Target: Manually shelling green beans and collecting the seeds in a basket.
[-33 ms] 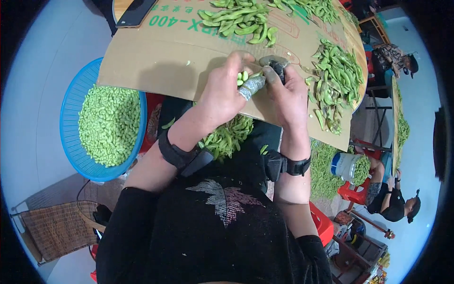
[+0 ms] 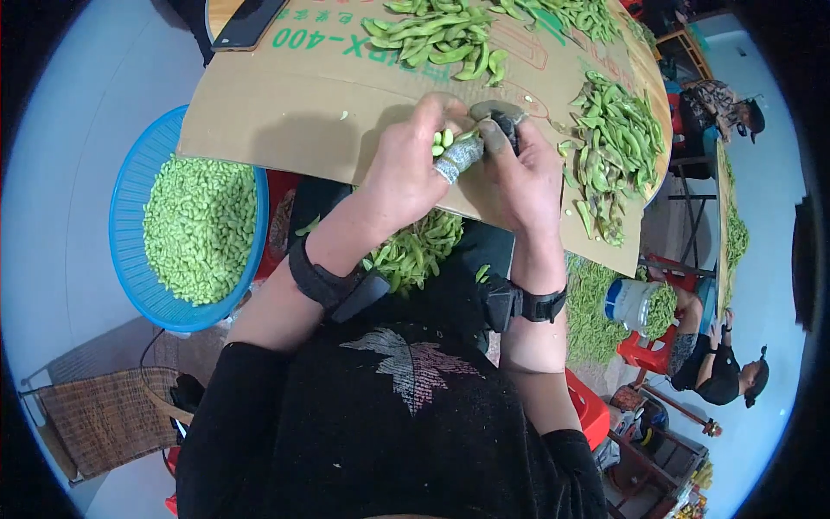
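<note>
Above the near edge of the cardboard (image 2: 233, 117), my two hands meet at a bean pod (image 2: 469, 136). My left hand (image 2: 408, 164) is closed round several shelled green beans (image 2: 443, 140), and its thumb, wrapped in a whitish cover, presses on the pod. My right hand (image 2: 533, 169) pinches the pod's other end; a dark cover shows on its fingers, and the thumb is stained. The pod is mostly hidden by the fingertips. Unshelled pods (image 2: 618, 138) lie heaped to the right of my right hand, and another pile (image 2: 441, 39) lies beyond both hands.
A blue basket (image 2: 121, 251) of shelled beans stands at left. Pods (image 2: 415, 251) are heaped below my hands, near my lap. A phone (image 2: 249, 24) lies at the far left of the table. At right are a white bucket (image 2: 635, 303) and people by another table.
My right hand's covered fingers have shifted very slightly at the pod. Everything else looks the same.
</note>
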